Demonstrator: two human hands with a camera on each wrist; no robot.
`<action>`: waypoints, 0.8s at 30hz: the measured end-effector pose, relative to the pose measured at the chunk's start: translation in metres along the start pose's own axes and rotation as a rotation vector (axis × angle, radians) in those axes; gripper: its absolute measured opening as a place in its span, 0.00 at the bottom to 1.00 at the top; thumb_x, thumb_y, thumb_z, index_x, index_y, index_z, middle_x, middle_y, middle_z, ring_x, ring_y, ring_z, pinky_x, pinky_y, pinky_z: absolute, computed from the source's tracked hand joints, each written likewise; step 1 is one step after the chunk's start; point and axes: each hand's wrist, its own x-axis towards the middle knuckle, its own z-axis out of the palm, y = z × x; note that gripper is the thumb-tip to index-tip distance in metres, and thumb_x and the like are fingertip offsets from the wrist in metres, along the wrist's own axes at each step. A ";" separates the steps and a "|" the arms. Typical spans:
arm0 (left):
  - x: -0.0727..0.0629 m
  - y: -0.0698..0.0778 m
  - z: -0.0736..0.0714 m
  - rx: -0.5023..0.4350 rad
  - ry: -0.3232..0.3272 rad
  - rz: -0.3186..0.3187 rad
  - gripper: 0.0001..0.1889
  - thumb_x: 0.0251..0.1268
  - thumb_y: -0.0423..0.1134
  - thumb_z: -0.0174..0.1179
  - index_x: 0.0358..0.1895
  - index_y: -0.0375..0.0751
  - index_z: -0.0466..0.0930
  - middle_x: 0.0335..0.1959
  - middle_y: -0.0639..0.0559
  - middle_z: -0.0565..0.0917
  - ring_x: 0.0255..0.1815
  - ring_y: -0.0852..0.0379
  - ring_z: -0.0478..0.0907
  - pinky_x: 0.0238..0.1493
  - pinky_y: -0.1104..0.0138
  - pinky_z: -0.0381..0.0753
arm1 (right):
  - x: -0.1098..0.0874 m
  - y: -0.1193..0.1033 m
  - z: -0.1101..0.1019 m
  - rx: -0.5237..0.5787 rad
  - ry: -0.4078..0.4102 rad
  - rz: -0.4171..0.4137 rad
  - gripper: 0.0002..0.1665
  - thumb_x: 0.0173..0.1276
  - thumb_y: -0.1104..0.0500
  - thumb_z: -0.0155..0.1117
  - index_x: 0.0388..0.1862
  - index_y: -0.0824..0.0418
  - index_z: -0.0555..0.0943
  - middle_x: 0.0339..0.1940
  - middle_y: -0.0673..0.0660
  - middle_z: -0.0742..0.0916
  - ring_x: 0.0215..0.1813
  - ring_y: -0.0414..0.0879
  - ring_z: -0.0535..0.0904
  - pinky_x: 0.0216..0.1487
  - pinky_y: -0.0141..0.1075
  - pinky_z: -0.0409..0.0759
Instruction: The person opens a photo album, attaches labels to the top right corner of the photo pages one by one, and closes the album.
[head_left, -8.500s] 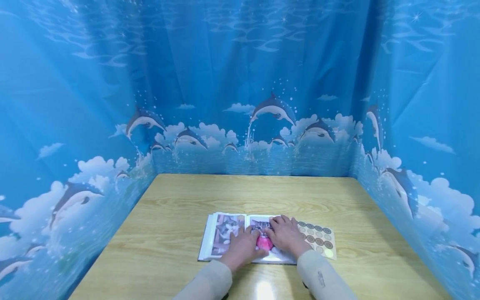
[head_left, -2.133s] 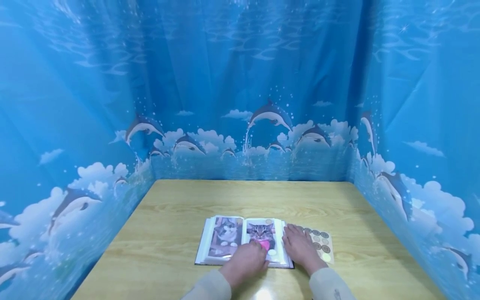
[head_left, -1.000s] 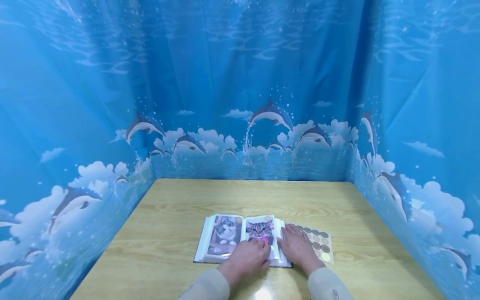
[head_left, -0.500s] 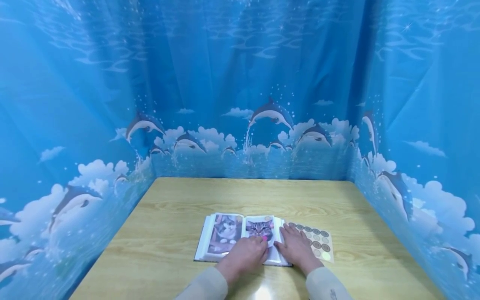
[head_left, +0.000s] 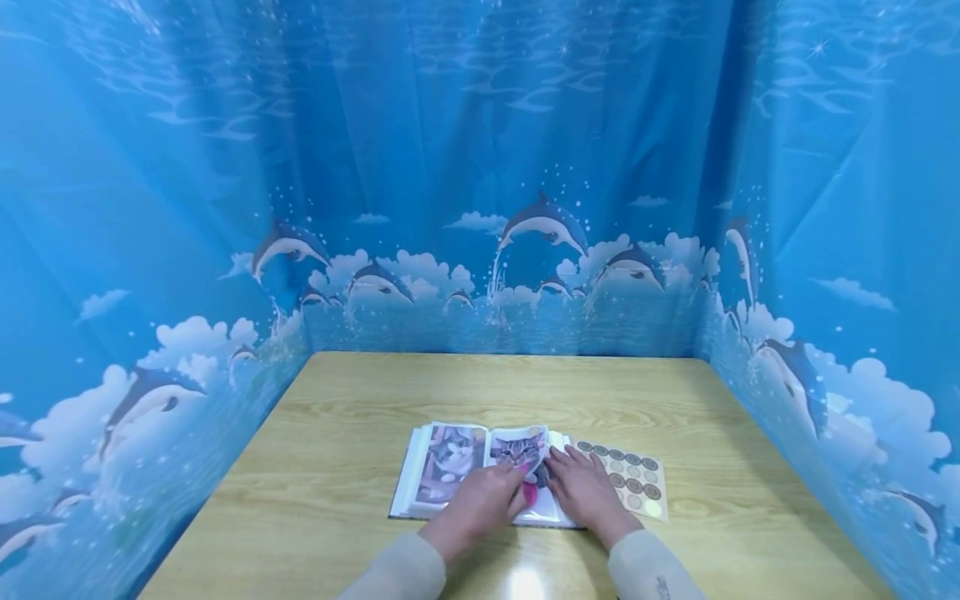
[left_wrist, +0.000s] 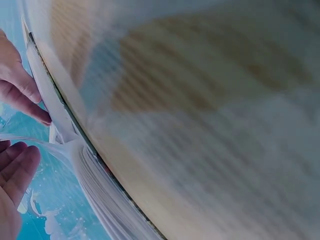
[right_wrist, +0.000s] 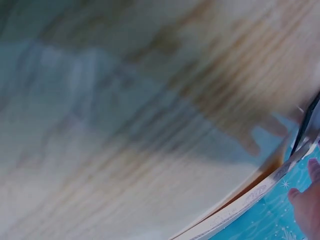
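Observation:
An open photo album (head_left: 403, 483) lies on the table, cat photos showing on both pages. The right-hand page (head_left: 517, 450), with a tabby cat and a pink patch, bends up at its lower part. My left hand (head_left: 480, 504) pinches that page near its lower edge; in the left wrist view the lifted sheet runs to the fingers of my left hand (left_wrist: 17, 180), the thumb hidden. My right hand (head_left: 588, 492) rests with extended fingers on the album's right side, beside the bent page. In the right wrist view, only part of my right hand (right_wrist: 307, 205) shows.
A sheet of round brown and cream stickers (head_left: 652, 479) lies right of the album, partly covered by the right hand. The wood-grain table (head_left: 360, 400) is bordered by blue dolphin curtains (head_left: 420, 208) at the back and sides.
The left hand has moved from the album's lower edge slightly up and left, bending the right page upward. The right hand has shifted slightly left. Earlier, both hands lay over the right page.

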 end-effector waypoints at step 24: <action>-0.015 -0.013 -0.005 -0.530 0.238 -0.392 0.04 0.57 0.30 0.63 0.26 0.39 0.82 0.19 0.59 0.79 0.18 0.69 0.68 0.18 0.76 0.73 | 0.000 0.001 0.003 -0.064 -0.044 -0.015 0.27 0.75 0.51 0.56 0.68 0.61 0.74 0.72 0.60 0.73 0.74 0.62 0.63 0.71 0.66 0.55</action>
